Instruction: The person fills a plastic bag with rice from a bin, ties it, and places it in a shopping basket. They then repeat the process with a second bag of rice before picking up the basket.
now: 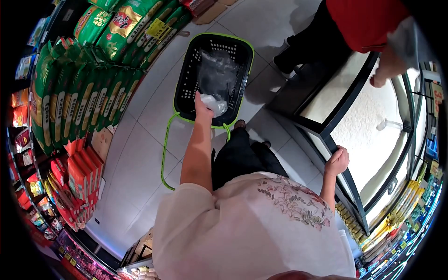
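Note:
My left hand (204, 106) reaches down into a black shopping basket (181, 88) with a lime-green rim on the floor. Its fingers close on a clear plastic bag (216, 105) that looks whitish inside. Farther up in the basket lies more crumpled clear plastic (217, 72); its contents I cannot make out. The basket's green handle (164, 154) hangs folded out on the near side. My right hand (337, 161) is wrapped round the black edge of a bin (329, 128). White grain, apparently rice (361, 119), fills that bin, and a clear scoop (388, 124) lies on it.
Another person in a red top (366, 23) stands at the far side of the bin, one hand (383, 74) over it. Green sacks (79, 102) and red packages (85, 168) line the left. Yellow packages (396, 210) sit at lower right. Grey tiles (135, 168) cover the floor.

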`<state>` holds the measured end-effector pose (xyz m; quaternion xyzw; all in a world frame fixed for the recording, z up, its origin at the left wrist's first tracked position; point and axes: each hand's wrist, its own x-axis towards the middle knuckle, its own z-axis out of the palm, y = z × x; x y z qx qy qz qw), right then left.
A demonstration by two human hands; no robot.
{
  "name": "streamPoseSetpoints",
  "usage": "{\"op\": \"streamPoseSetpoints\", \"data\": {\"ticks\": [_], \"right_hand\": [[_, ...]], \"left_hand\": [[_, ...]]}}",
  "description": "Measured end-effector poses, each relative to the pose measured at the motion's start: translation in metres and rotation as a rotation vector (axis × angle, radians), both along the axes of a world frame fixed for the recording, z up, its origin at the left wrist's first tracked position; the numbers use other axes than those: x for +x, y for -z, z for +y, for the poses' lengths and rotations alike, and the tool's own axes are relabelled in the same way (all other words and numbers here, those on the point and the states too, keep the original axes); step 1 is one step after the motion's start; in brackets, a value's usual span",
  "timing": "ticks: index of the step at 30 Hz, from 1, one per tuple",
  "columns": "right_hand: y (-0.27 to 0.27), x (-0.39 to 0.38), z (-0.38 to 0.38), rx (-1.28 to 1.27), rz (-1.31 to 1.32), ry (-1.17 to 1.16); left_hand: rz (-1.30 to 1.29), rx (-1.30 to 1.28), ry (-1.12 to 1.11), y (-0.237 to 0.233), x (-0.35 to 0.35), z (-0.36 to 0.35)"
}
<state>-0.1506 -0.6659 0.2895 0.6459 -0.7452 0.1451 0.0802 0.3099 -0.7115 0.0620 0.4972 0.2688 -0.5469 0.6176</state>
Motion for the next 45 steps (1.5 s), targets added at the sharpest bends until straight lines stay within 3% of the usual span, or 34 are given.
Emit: {"op": "streamPoseSetpoints", "data": {"ticks": [3, 5, 7, 8, 12, 15, 18, 20, 24, 26, 28, 30, 32, 34, 37, 39, 42, 45], "right_hand": [[0.003, -0.003, 0.0, 0.002, -0.001, -0.002], [0.003, -0.004, 0.001, 0.0, 0.014, -0.006], [0.003, -0.003, 0.002, -0.006, 0.025, -0.012], [0.003, -0.002, 0.002, -0.025, 0.029, -0.017], [0.001, -0.001, 0.001, -0.046, 0.045, -0.053], [0.004, -0.005, 0.003, -0.055, 0.063, -0.104], [0.006, -0.006, 0.005, -0.075, 0.082, -0.117], [0.007, -0.009, 0.007, -0.097, 0.102, -0.153], [0.009, -0.013, 0.008, -0.148, 0.112, -0.244], [0.007, -0.013, 0.011, -0.149, 0.122, -0.258], [0.008, -0.015, 0.011, -0.161, 0.126, -0.274], [0.013, -0.018, 0.01, -0.184, 0.145, -0.272], [0.019, -0.02, 0.008, -0.17, 0.196, -0.232], [0.019, -0.019, 0.008, -0.169, 0.191, -0.228], [0.019, -0.018, 0.009, -0.167, 0.17, -0.22], [0.013, -0.014, 0.013, -0.097, 0.103, -0.181], [0.018, 0.0, 0.038, -0.277, 0.102, -0.145], [0.043, 0.041, 0.087, -0.367, -0.111, -0.405]], "left_hand": [[-0.088, 0.183, 0.024, 0.008, 0.005, 0.014], [-0.452, 0.388, 0.013, -0.008, -0.004, 0.035], [-0.568, 0.104, 0.108, 0.009, 0.007, 0.078], [-0.642, 0.457, 0.094, 0.035, 0.015, 0.099], [-0.42, 0.56, 0.26, -0.01, 0.013, 0.173], [-0.34, 0.381, 0.228, -0.016, -0.002, 0.234], [-0.383, 0.389, 0.313, -0.019, -0.023, 0.282], [-0.474, 0.442, 0.563, -0.025, -0.04, 0.314], [-0.712, 0.533, 0.594, 0.005, -0.056, 0.387], [-0.923, 0.547, 0.955, 0.003, -0.055, 0.422], [-0.957, 0.583, 0.833, 0.01, -0.059, 0.461], [-0.763, 0.674, 0.936, -0.037, -0.068, 0.472], [-0.907, 0.783, 1.016, -0.024, -0.069, 0.506], [-0.823, 0.755, 0.685, -0.02, -0.076, 0.534], [-0.763, 0.809, 0.479, -0.034, -0.088, 0.549], [-0.764, 0.82, 0.485, -0.025, -0.083, 0.561], [-0.686, 0.757, 0.424, -0.022, -0.074, 0.57], [-0.635, 0.6, 0.337, -0.011, -0.06, 0.589]]}}
